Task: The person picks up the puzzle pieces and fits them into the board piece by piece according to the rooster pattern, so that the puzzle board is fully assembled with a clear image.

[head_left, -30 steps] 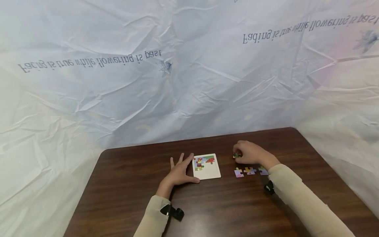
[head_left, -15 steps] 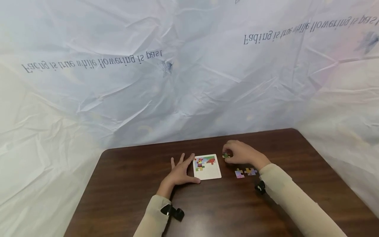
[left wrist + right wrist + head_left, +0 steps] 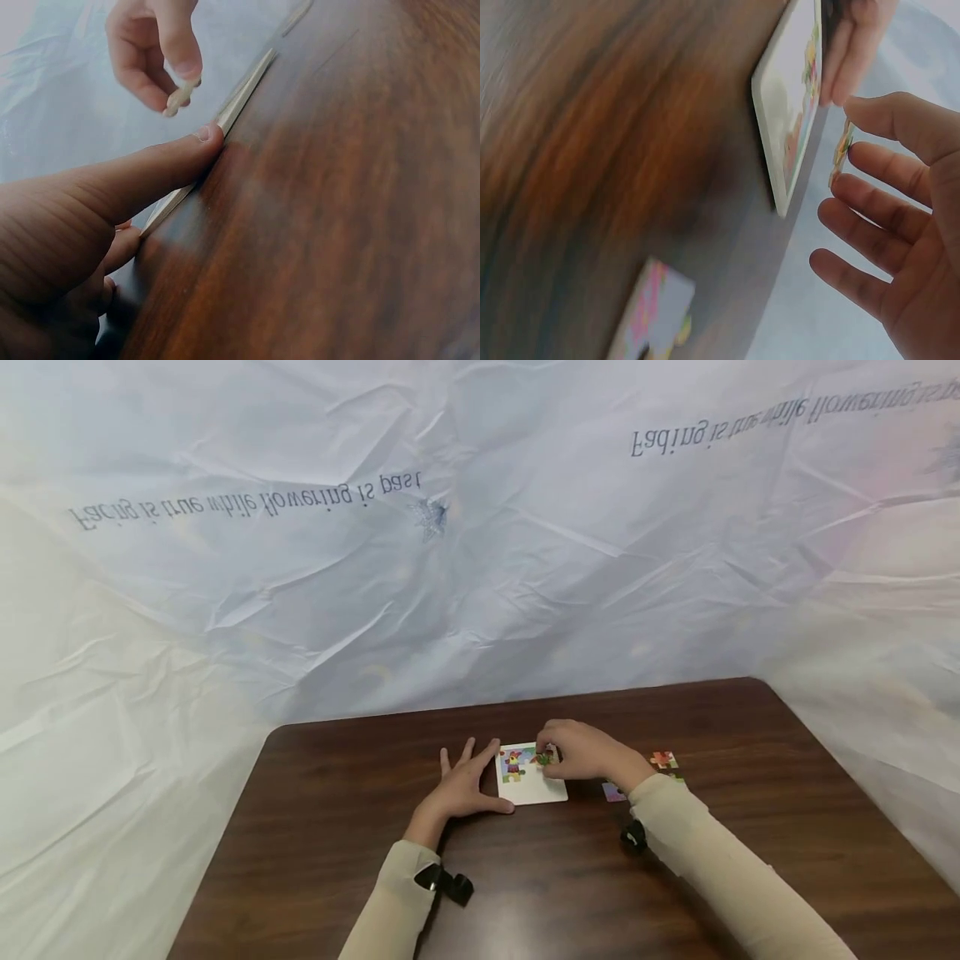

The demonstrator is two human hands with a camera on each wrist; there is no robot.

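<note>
Only wrist views show right hand (image 3: 900, 217) pinching puzzle piece (image 3: 843, 152); left hand (image 3: 461, 785) flat, steadying board (image 3: 534, 787).

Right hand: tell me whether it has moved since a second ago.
Yes. The right hand, pinching a puzzle piece, went left, from beside the puzzle board to over it.

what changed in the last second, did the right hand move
Yes. The right hand, pinching a piece, moved left from the loose pieces to above the board. The left hand stayed flat against the board's left edge.
</note>
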